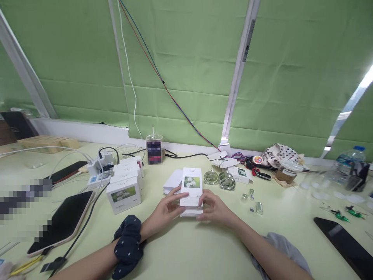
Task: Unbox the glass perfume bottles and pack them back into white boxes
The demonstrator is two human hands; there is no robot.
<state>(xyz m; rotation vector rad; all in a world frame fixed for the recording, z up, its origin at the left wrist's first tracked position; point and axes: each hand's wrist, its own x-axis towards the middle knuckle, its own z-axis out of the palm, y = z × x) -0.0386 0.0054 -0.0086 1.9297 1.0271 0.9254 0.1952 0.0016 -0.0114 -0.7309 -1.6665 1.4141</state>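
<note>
A white carton (191, 181) with a flower picture on its front lies between my two hands at the middle of the table. My left hand (169, 208) grips its left edge, fingers on the front and thumb near the bottom end. On the right edge, my right hand (214, 206) holds it with bent fingers. White flaps show at the carton's near end. Behind my left fingers rests a folded white piece (173, 181). Two round glass bottles (211, 177) (227, 180) stand just beyond my right hand.
White flower-picture boxes (124, 196) stand in a row at the left, near a power strip and cables. A tablet (62, 221) lies front left. Small caps (259, 208), a cup (287, 171) and a dark phone (344, 243) are to the right.
</note>
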